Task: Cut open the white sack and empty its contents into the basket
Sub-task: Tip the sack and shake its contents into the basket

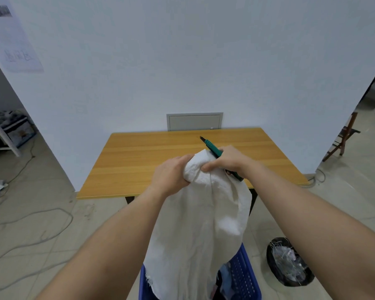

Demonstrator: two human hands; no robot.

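White woven sack [204,224], green-handled cutter [212,148] with a black tip, blue perforated basket [245,276], honey wood-grain table [139,165], black bin bag [288,262], pale grey floor tiles [41,191].

Both your bare forearms reach forward from the lower corners and converge near the centre. Your left hand [171,173] is at about 9 o'clock of the meeting point, back facing up, fingers curled into a tight fist around bunched cloth. Your right hand [227,162] sits at 3 o'clock, just beside it, knuckles up, fingers wrapped closed, thumb tip pressing down toward the left. Both wrists are nearly straight.
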